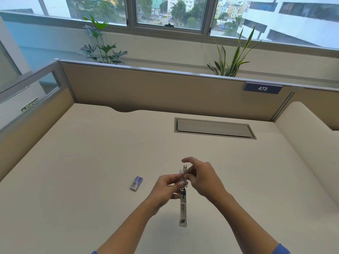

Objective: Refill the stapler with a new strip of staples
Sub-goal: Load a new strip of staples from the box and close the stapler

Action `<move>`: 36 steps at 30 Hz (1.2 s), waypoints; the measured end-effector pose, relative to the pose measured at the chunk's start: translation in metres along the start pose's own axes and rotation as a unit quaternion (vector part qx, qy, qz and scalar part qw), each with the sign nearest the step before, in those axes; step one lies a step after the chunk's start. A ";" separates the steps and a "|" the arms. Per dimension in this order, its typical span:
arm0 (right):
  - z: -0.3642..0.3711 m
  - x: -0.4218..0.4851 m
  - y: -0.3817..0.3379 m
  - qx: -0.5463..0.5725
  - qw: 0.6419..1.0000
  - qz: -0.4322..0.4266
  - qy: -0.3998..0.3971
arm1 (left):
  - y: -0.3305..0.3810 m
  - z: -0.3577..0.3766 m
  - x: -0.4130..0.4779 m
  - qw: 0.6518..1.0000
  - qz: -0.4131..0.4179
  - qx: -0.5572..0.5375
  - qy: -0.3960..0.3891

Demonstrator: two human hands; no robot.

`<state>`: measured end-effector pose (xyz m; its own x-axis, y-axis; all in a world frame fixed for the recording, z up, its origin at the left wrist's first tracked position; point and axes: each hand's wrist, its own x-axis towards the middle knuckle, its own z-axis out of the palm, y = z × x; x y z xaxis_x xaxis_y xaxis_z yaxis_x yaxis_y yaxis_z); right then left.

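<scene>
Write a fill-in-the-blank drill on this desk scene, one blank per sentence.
1. The left hand and right hand hold the open stapler; the staple box lies on the desk to their ____.
2. The blue sign on the partition reads ____.
3. Behind the partition stand ____ plants.
Missing words: left; 473; two.

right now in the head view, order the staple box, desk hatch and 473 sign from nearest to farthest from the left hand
From the left hand:
1. staple box, just to its left.
2. desk hatch, farther back, to the right.
3. 473 sign, farthest back, right.
</scene>
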<state>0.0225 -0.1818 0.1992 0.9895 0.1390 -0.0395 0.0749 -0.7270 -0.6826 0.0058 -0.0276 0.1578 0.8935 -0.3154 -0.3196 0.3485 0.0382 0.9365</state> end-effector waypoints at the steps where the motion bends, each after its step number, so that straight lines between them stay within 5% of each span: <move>1: 0.000 0.000 0.000 0.002 1.000 0.003 0.001 | 0.000 0.000 0.000 1.000 0.000 -0.001 -0.001; 21: 0.005 -0.011 0.010 0.096 0.994 0.011 0.042 | 0.004 -0.001 -0.002 1.000 0.000 -0.017 0.020; 36: 0.007 -0.019 0.002 -0.092 0.995 -0.042 0.019 | -0.002 0.000 -0.005 0.999 0.004 0.012 0.031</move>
<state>0.0027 -0.1815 0.1936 0.9827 0.1805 0.0423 0.1747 -0.8258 -0.5363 0.0006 -0.0262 0.1571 0.9122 -0.2549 -0.3207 0.3360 0.0178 0.9417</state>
